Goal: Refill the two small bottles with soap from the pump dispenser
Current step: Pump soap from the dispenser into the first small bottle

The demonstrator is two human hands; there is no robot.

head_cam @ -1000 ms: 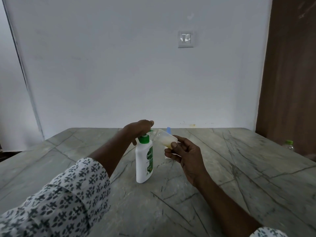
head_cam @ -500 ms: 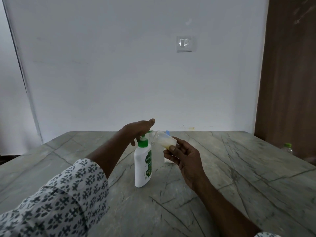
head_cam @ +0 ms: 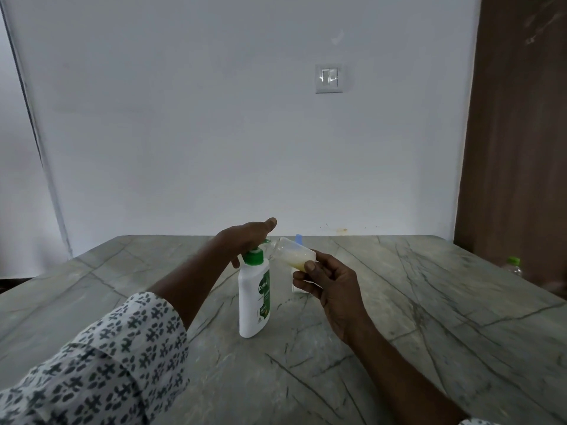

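Observation:
A white pump dispenser point(head_cam: 253, 300) with a green collar stands upright on the marble table point(head_cam: 429, 317). My left hand point(head_cam: 245, 237) lies over its pump head, fingers stretched across the top. My right hand point(head_cam: 325, 279) holds a small clear bottle point(head_cam: 293, 254), tilted with its mouth at the pump's nozzle; pale yellowish soap lies in its lower side. A second small white bottle point(head_cam: 298, 240) with a blue top stands just behind, mostly hidden by my right hand and the tilted bottle.
The table reaches a white wall at the back. A brown wooden door point(head_cam: 515, 148) stands at the right. A clear bottle with a green cap point(head_cam: 513, 265) shows beyond the table's right edge.
Hands, dispenser and tilted bottle keep the same arrangement. The view has shifted slightly, and my left hand looks a little higher over the pump.

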